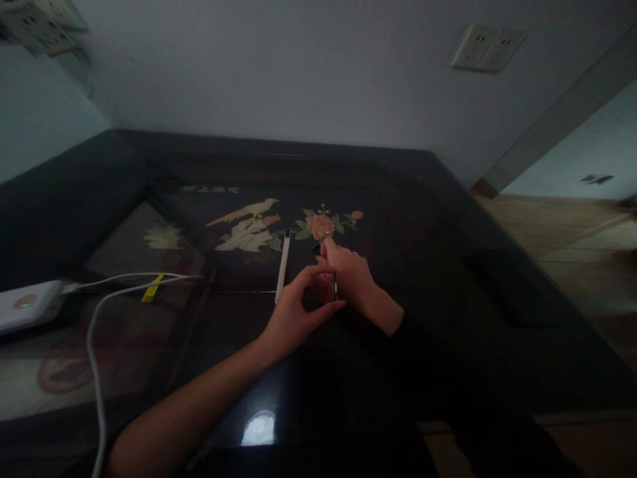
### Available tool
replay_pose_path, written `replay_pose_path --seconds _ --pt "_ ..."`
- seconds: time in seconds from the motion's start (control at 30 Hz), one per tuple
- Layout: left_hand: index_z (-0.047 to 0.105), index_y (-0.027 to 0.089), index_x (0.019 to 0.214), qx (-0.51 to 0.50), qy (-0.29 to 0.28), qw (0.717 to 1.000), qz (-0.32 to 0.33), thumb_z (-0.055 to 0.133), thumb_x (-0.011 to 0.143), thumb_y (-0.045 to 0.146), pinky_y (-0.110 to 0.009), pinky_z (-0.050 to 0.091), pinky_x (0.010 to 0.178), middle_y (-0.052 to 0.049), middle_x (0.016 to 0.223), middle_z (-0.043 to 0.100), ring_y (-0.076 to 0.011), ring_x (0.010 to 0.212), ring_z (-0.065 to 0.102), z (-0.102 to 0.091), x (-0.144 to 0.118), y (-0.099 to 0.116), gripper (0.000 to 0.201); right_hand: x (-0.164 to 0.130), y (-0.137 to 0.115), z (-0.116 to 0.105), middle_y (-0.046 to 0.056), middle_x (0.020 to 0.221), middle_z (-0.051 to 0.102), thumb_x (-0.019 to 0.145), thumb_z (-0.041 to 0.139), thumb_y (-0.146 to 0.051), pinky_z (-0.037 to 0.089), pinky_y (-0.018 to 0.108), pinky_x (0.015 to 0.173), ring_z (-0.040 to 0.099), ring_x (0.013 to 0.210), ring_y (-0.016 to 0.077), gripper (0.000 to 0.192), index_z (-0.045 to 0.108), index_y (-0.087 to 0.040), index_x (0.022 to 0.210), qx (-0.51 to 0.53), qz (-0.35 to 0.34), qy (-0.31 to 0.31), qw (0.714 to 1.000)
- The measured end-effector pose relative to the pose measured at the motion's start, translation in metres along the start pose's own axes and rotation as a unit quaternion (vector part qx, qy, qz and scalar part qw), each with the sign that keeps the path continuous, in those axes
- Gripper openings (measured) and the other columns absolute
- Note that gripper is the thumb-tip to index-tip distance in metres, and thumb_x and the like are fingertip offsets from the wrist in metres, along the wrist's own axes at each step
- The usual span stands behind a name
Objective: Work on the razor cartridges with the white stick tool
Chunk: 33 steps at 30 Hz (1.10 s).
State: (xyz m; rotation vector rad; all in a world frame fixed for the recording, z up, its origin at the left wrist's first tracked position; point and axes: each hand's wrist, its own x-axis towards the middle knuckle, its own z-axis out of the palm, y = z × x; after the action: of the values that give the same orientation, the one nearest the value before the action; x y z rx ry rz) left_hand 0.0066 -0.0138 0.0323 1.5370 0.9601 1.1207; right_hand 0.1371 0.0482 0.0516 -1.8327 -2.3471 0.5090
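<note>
My left hand [293, 305] is curved in a pinch. Between its thumb and fingertips stands a small thin dark piece with a pale part [335, 287], too dim for me to name. My right hand [352, 275] is just beyond it, fingers closed and pointing away to the left. A small dark bit [316, 249] shows at its fingertips, and I cannot make out what it is. Left of both hands, a slim white stick with a dark far end [283, 265] lies on the dark glossy table [239, 325], its near end close to my left hand.
A white box-shaped device [30, 305] sits at the left, with a white cable [94, 345] running from it towards me. The cable carries a yellow tag [152, 289]. A dark flat object [512, 285] is at the right. Wall sockets [488, 48] are behind the table.
</note>
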Motion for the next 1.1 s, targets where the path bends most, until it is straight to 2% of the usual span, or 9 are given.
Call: replay_pose_path --seconds 0.1,0.2,0.3,0.4,0.5,0.63,0.8,0.93,1.1 --pt "0.058 0.019 0.113 0.001 0.006 1.000 -0.024 0.073 0.074 0.018 -0.026 0.049 0.072 0.002 0.079 0.061 -0.0130 0.074 0.059 0.000 0.000 0.000 0.042 -0.013 0.017 -0.010 0.008 0.097 0.072 0.098 0.044 -0.027 0.045 0.030 0.070 0.068 0.085 0.0222 0.018 0.057 -0.020 0.107 0.027 -0.009 0.034 0.999" --pt "0.059 0.019 0.114 -0.012 0.008 0.998 -0.058 0.075 0.074 0.020 -0.026 0.049 0.072 0.001 0.081 0.062 -0.0137 0.075 0.060 0.000 0.001 -0.001 0.043 -0.032 0.042 -0.010 0.002 0.077 0.068 0.094 0.051 -0.025 0.044 0.028 0.064 0.064 0.070 0.0172 0.012 0.061 -0.019 0.096 0.172 -0.061 0.086 0.979" --pt "0.059 0.019 0.114 -0.049 -0.001 0.994 -0.093 0.074 0.074 0.022 -0.025 0.048 0.069 0.001 0.080 0.062 -0.0137 0.075 0.060 0.001 0.002 -0.002 0.043 -0.050 0.063 -0.003 0.002 0.080 0.068 0.091 0.056 -0.025 0.047 0.027 0.064 0.064 0.071 0.0161 0.010 0.063 -0.018 0.092 0.288 -0.077 0.112 0.948" --pt "0.059 0.019 0.114 -0.091 -0.008 0.986 -0.137 0.074 0.074 0.022 -0.025 0.048 0.070 0.002 0.080 0.062 -0.0130 0.076 0.060 0.004 0.003 -0.005 0.042 -0.063 0.072 0.004 0.002 0.079 0.068 0.089 0.058 -0.025 0.049 0.025 0.061 0.065 0.068 0.0150 0.010 0.065 -0.019 0.093 0.351 -0.056 0.125 0.926" --pt "0.060 0.018 0.113 -0.126 -0.017 0.977 -0.172 0.075 0.074 0.023 -0.025 0.048 0.072 0.001 0.081 0.064 -0.0129 0.076 0.061 0.006 0.003 -0.007 0.042 -0.070 0.070 0.007 0.000 0.077 0.066 0.087 0.061 -0.022 0.050 0.024 0.061 0.064 0.068 0.0142 0.011 0.067 -0.021 0.095 0.358 -0.074 0.141 0.920" --pt "0.062 0.017 0.108 -0.158 -0.041 0.968 -0.191 0.077 0.072 0.025 -0.025 0.048 0.075 0.000 0.081 0.066 -0.0133 0.077 0.062 0.006 0.002 -0.008 0.040 -0.076 0.064 0.010 -0.001 0.074 0.060 0.085 0.064 -0.015 0.048 0.022 0.059 0.059 0.065 0.0122 0.017 0.068 -0.022 0.100 0.345 -0.135 0.150 0.917" --pt "0.064 0.017 0.103 -0.163 -0.079 0.963 -0.197 0.079 0.072 0.033 -0.025 0.048 0.077 -0.002 0.085 0.068 -0.0145 0.080 0.063 0.006 -0.003 -0.006 0.038 -0.080 0.062 0.018 0.000 0.083 0.059 0.088 0.066 -0.021 0.049 0.021 0.054 0.056 0.063 0.0107 0.025 0.066 -0.025 0.112 0.352 -0.195 0.153 0.903" --pt "0.066 0.017 0.103 -0.156 -0.112 0.961 -0.198 0.076 0.074 0.039 -0.026 0.048 0.080 -0.004 0.095 0.070 -0.0179 0.088 0.063 0.007 -0.005 -0.005 0.037 -0.079 0.063 0.019 0.001 0.087 0.060 0.089 0.065 -0.026 0.049 0.019 0.053 0.055 0.061 0.0087 0.018 0.069 -0.023 0.106 0.349 -0.225 0.169 0.894" --pt "0.066 0.016 0.098 -0.108 -0.114 0.965 -0.209 0.078 0.070 0.041 -0.025 0.045 0.071 0.000 0.080 0.064 -0.0157 0.077 0.058 0.008 -0.004 -0.004 0.039 -0.080 0.059 0.020 0.002 0.086 0.060 0.090 0.063 -0.026 0.051 0.018 0.056 0.059 0.067 0.0098 0.014 0.070 -0.021 0.102 0.299 -0.270 0.217 0.889"
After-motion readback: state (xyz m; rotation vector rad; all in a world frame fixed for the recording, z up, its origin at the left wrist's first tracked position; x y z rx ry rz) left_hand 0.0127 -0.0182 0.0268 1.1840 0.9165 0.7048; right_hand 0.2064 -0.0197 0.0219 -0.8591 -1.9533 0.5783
